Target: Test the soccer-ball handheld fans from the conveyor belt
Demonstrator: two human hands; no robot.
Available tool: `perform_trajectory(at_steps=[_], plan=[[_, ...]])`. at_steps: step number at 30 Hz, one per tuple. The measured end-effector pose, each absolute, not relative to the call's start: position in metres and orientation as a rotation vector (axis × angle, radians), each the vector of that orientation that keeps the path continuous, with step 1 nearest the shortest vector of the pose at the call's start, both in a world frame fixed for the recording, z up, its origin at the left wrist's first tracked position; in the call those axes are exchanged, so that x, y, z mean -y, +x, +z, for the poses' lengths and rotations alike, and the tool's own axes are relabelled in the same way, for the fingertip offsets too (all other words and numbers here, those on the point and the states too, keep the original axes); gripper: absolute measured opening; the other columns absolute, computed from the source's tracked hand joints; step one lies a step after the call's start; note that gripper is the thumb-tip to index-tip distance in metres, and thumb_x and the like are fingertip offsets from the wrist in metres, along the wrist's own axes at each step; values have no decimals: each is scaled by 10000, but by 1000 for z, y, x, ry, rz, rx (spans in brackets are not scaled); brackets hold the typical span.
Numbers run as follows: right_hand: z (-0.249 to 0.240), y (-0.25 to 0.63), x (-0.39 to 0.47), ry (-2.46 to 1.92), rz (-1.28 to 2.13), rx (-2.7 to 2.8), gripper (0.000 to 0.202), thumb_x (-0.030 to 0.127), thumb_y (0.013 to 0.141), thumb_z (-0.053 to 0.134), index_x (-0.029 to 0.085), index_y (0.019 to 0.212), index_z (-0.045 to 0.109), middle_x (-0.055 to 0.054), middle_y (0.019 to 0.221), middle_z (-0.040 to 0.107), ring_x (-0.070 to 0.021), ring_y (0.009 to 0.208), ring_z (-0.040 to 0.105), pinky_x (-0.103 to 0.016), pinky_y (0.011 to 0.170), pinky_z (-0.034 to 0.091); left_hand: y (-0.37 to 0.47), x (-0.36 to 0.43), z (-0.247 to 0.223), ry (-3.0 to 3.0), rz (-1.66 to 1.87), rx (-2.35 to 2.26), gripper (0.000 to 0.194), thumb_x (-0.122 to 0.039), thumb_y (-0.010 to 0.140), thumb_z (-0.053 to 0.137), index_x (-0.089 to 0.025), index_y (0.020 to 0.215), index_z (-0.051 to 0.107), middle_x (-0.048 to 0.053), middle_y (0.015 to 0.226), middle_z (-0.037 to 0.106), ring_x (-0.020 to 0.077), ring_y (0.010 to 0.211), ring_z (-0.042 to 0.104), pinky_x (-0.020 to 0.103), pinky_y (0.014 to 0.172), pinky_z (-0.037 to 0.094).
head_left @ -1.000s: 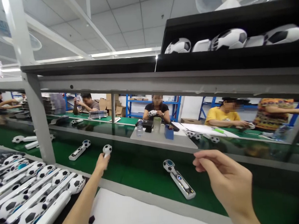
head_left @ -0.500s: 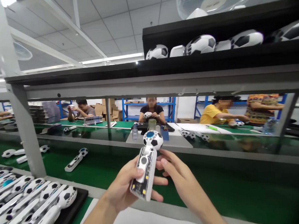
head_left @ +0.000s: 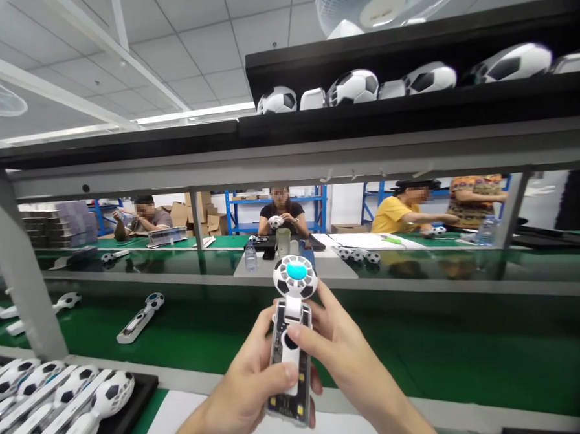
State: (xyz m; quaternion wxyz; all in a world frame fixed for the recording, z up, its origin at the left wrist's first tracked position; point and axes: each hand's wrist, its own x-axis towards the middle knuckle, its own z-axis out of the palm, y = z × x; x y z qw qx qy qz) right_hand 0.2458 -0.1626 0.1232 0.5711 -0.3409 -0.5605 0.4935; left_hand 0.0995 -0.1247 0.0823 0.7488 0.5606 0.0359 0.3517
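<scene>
A handheld fan (head_left: 291, 366) with a soccer-ball head stands nearly upright in front of me. Its round head shows radial slots and a bright blue centre; the handle has a dark see-through face with a white strip and small yellow squares. My left hand (head_left: 252, 381) is closed around the lower handle, thumb on the white strip. Higher up, my right hand (head_left: 338, 344) grips the same fan, its thumb on the dark round spot and its fingers behind, partly hidden.
Several similar fans lie in a black tray (head_left: 146, 382) at lower left. Another fan (head_left: 140, 319) lies on the green belt (head_left: 447, 338). A shelf (head_left: 169, 136) crosses overhead with more fans, and a grey post (head_left: 23, 270) stands left. Co-workers (head_left: 394, 211) sit beyond.
My right hand has closed onto the upper handle, its thumb now on the front. The fan has turned more upright, its blue centre facing me. The view has shifted right.
</scene>
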Motion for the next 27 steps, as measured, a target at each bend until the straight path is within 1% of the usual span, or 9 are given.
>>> perform_trajectory(at_steps=[2, 4, 6, 8, 12, 16, 21, 24, 27], plan=[[123, 247, 162, -749, 1171, 1332, 779, 344, 837, 739, 318, 1454, 264, -49, 1038, 621, -130, 631, 605, -157, 373, 458, 98, 125, 81, 1268, 812, -123, 700, -289, 860, 699, -260, 1409, 266, 67, 910, 667, 153, 667, 654, 278, 586, 548], [120, 248, 160, -703, 1194, 1338, 772, 337, 858, 720, 336, 1474, 255, -78, 1155, 609, -125, 648, 611, -161, 393, 464, 96, 126, 82, 1315, 843, -132, 684, -286, 873, 686, -284, 1421, 277, 76, 1027, 622, 154, 748, 627, 306, 628, 551], [116, 249, 158, -669, 1208, 1328, 776, 328, 884, 693, 362, 1500, 223, -96, 1277, 574, -109, 644, 610, -164, 405, 462, 95, 128, 82, 1354, 873, -142, 643, -286, 890, 668, -291, 1421, 305, 81, 1108, 579, 146, 823, 591, 296, 680, 536], [114, 249, 157, -647, 1203, 1311, 820, 306, 887, 693, 367, 1525, 181, -104, 1331, 558, -106, 660, 614, -159, 420, 466, 95, 129, 83, 1375, 893, -151, 631, -282, 901, 658, -298, 1423, 305, 74, 1125, 563, 139, 863, 572, 278, 716, 518], [117, 249, 157, -621, 1218, 1320, 915, 321, 848, 742, 350, 1538, 142, -135, 1322, 569, -123, 637, 639, -154, 379, 454, 96, 132, 84, 1331, 862, -156, 688, -291, 897, 662, -299, 1443, 242, 73, 1052, 597, 172, 868, 618, 304, 703, 538], [122, 252, 157, -637, 1243, 1325, 957, 378, 812, 778, 373, 1528, 143, -141, 1278, 583, -116, 572, 640, -123, 331, 403, 96, 135, 86, 1292, 800, -105, 760, -310, 835, 735, -268, 1419, 250, 64, 971, 643, 149, 745, 662, 285, 673, 544], [124, 252, 161, -646, 1225, 1352, 797, 475, 861, 701, 374, 1498, 232, -120, 1260, 585, -107, 569, 632, -124, 330, 419, 97, 140, 89, 1248, 784, -104, 772, -303, 781, 787, -263, 1379, 301, 53, 907, 668, 153, 696, 683, 252, 636, 526], [125, 250, 165, -700, 1214, 1319, 734, 513, 882, 655, 408, 1487, 254, -99, 1248, 589, -77, 519, 595, -110, 315, 386, 97, 144, 92, 1240, 773, -120, 737, -311, 819, 751, -270, 1386, 282, 64, 931, 672, 149, 713, 682, 239, 628, 516], [125, 249, 166, -687, 1226, 1329, 751, 505, 890, 648, 436, 1502, 218, -87, 1195, 611, -78, 497, 588, -118, 318, 404, 96, 145, 92, 1240, 783, -148, 701, -321, 861, 702, -263, 1398, 255, 67, 913, 675, 153, 718, 680, 246, 627, 520]])
